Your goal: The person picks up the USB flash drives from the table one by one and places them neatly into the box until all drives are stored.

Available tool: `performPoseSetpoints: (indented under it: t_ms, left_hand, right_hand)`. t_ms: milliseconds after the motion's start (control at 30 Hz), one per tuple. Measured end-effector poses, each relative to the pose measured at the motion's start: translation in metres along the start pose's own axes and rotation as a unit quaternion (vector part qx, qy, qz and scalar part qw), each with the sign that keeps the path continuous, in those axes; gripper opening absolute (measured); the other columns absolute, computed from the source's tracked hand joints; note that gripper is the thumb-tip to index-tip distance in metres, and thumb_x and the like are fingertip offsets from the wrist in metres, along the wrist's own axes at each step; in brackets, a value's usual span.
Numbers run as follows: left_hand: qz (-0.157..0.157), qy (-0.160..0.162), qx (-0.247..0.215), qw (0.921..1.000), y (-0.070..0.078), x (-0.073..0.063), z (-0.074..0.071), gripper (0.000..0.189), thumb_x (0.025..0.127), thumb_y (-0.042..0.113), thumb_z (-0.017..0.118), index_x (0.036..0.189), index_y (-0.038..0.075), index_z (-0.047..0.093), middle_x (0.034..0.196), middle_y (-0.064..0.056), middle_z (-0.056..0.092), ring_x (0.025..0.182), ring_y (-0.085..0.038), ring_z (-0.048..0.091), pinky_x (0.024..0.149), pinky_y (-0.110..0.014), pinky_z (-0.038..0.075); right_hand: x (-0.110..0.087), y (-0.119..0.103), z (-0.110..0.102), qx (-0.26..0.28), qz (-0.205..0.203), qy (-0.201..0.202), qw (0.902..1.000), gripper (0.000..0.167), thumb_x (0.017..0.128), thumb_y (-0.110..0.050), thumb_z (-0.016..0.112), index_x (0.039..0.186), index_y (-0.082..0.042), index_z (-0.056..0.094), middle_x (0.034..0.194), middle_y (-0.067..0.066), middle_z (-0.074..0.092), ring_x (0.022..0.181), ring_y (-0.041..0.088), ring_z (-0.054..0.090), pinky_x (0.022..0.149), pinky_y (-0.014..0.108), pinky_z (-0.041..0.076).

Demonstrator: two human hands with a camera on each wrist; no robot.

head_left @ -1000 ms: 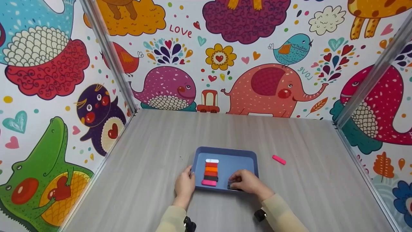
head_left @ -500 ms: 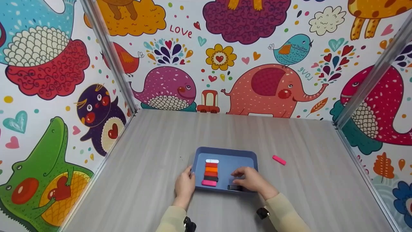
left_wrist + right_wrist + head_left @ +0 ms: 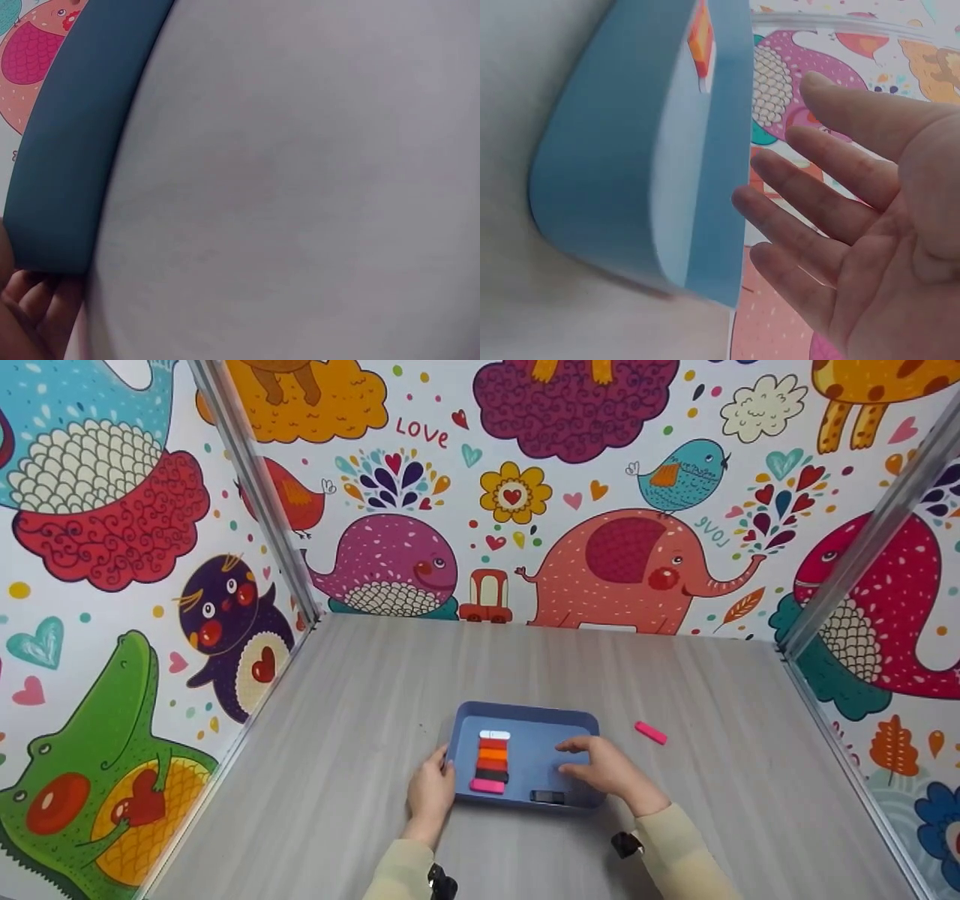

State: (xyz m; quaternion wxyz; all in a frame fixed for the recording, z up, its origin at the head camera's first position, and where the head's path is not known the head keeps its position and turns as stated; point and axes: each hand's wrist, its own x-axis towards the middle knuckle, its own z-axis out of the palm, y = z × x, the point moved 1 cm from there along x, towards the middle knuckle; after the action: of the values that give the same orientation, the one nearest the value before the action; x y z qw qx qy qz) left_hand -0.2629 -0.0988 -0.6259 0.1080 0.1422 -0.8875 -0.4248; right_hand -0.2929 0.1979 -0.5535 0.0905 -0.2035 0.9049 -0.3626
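Note:
A blue rectangular tray (image 3: pixel 551 720) lies on the table, its left side gripped by my left hand (image 3: pixel 431 789). In the left wrist view, fingers (image 3: pixel 56 311) curl under the tray's corner. My right hand (image 3: pixel 611 769) hovers over the tray's right side, holding nothing, its fingers spread in the right wrist view. Just below it, along the front wall inside the tray, lies a small black oblong stick (image 3: pixel 547 796). A column of similar sticks lines the tray's left part: a white one (image 3: pixel 494 735) at the top, red and orange ones (image 3: pixel 492 754), a dark one (image 3: pixel 491 775), a pink one (image 3: pixel 487 787).
A single pink stick (image 3: pixel 650 733) lies on the wood-grain table (image 3: pixel 375 697) to the right of the tray. Walls printed with cartoon animals (image 3: pixel 615 570) enclose the table at the back and both sides, with metal posts (image 3: pixel 259 487) at the corners.
The right hand has let go of the black stick at the tray's front and moved up and to the right, its fingers opening. The left hand has stayed on the tray.

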Motion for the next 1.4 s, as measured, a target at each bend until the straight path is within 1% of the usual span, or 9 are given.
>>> performPoseSetpoints:
  t_ms: [200,333,433,600,700,900,1067,1167,1400]
  left_hand:
    - [0.0,-0.002,-0.001,1.0,0.0,0.0,0.0,0.038,0.097,0.011,0.066,0.135,0.006,0.068,0.129,-0.018,0.072,0.111,-0.034,0.072,0.093,-0.053,0.057]
    - [0.001,-0.001,-0.003,1.0,0.0,0.0,0.0,0.038,0.097,0.011,0.066,0.134,0.006,0.068,0.129,-0.018,0.072,0.111,-0.034,0.072,0.093,-0.053,0.057]
    - [0.005,0.004,0.0,1.0,-0.001,0.0,0.001,0.037,0.097,0.011,0.066,0.133,0.005,0.069,0.127,-0.018,0.073,0.107,-0.034,0.073,0.09,-0.052,0.058]
    - [0.01,0.01,0.006,0.9999,0.0,0.0,0.001,0.035,0.096,0.01,0.066,0.13,0.003,0.07,0.122,-0.02,0.074,0.103,-0.036,0.074,0.086,-0.053,0.058]
    - [0.008,0.01,0.004,0.9999,0.0,0.0,0.001,0.035,0.096,0.01,0.066,0.13,0.004,0.07,0.123,-0.019,0.074,0.106,-0.036,0.073,0.088,-0.053,0.058]
    - [0.006,0.007,0.0,1.0,0.0,0.001,0.001,0.037,0.096,0.009,0.065,0.132,0.004,0.069,0.127,-0.019,0.073,0.111,-0.036,0.072,0.092,-0.053,0.057]
    - [0.005,0.004,-0.003,1.0,0.0,0.001,0.001,0.037,0.096,0.01,0.065,0.132,0.004,0.069,0.127,-0.019,0.072,0.113,-0.036,0.072,0.093,-0.053,0.057]
    - [0.009,0.005,-0.001,0.9999,0.0,0.001,0.001,0.037,0.096,0.009,0.066,0.132,0.004,0.069,0.127,-0.019,0.073,0.112,-0.036,0.072,0.092,-0.053,0.057]
    - [0.0,0.001,0.002,1.0,0.0,0.001,0.001,0.037,0.096,0.01,0.066,0.133,0.004,0.068,0.129,-0.018,0.072,0.114,-0.036,0.071,0.093,-0.053,0.057]
  right_hand:
    - [-0.003,0.005,-0.013,-0.013,0.021,0.031,0.9992,0.035,0.092,-0.016,0.077,0.124,-0.002,0.072,0.125,0.017,0.072,0.122,0.04,0.064,0.104,0.058,0.05]
    - [-0.005,0.007,-0.019,-0.011,0.051,0.052,0.9973,0.034,0.091,-0.016,0.078,0.123,-0.005,0.073,0.127,0.015,0.072,0.124,0.038,0.064,0.106,0.057,0.05]
    - [-0.007,0.009,-0.024,-0.009,0.063,0.064,0.9959,0.033,0.092,-0.015,0.077,0.123,-0.008,0.073,0.128,0.014,0.072,0.125,0.037,0.064,0.107,0.058,0.049]
    - [-0.007,0.018,-0.034,-0.013,0.055,0.079,0.9953,0.031,0.093,-0.015,0.076,0.123,-0.008,0.074,0.126,0.017,0.073,0.123,0.038,0.065,0.107,0.061,0.047]
    - [-0.006,0.027,-0.041,-0.01,0.052,0.088,0.9948,0.032,0.094,-0.014,0.074,0.124,-0.005,0.073,0.126,0.018,0.072,0.122,0.039,0.065,0.108,0.061,0.047]
    - [-0.004,0.045,-0.055,0.007,0.068,0.102,0.9924,0.034,0.097,-0.014,0.071,0.128,-0.001,0.07,0.128,0.022,0.071,0.122,0.04,0.064,0.111,0.062,0.044]
    - [-0.004,0.058,-0.063,0.029,0.09,0.111,0.9893,0.034,0.098,-0.015,0.07,0.129,-0.003,0.069,0.131,0.024,0.069,0.121,0.039,0.064,0.105,0.057,0.051]
    - [-0.004,0.066,-0.067,0.039,0.105,0.121,0.9863,0.036,0.098,-0.016,0.069,0.132,-0.002,0.068,0.133,0.025,0.067,0.12,0.038,0.064,0.102,0.054,0.053]
    - [-0.007,0.086,-0.073,0.053,0.118,0.16,0.9787,0.039,0.1,-0.014,0.066,0.135,0.002,0.064,0.135,0.028,0.064,0.125,0.042,0.06,0.106,0.056,0.048]
